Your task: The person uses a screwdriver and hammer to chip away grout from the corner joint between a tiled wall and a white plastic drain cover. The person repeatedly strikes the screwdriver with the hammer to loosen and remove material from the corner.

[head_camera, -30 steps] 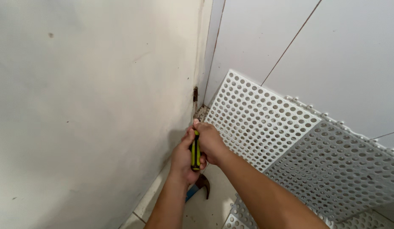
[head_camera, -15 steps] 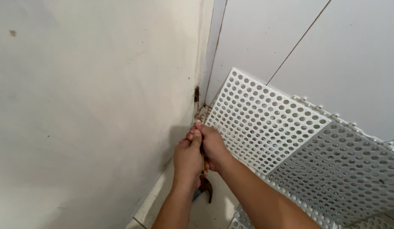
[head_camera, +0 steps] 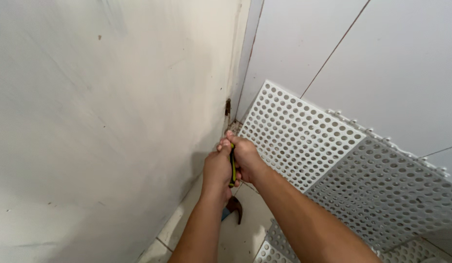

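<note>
Both my hands clasp a tool with a yellow and black handle point(head_camera: 232, 165), held upright against the foot of the cream wall point(head_camera: 104, 122). My left hand point(head_camera: 216, 170) wraps the handle from the left and my right hand point(head_camera: 245, 158) from the right. The tool's tip is hidden behind my fingers, near the corner where a rusty bracket point(head_camera: 228, 107) sits. A white perforated mat panel point(head_camera: 294, 136) is lifted at an angle just right of my hands.
A claw hammer point(head_camera: 234, 206) with a blue grip lies on the tiled floor point(head_camera: 245, 234) below my wrists. A grey perforated panel point(head_camera: 386, 190) joins the white one. White wall tiles point(head_camera: 333, 53) rise behind the mats.
My hands have shifted slightly up and toward the corner, and the yellow strip of the handle shows between them again after being nearly covered half a second ago.
</note>
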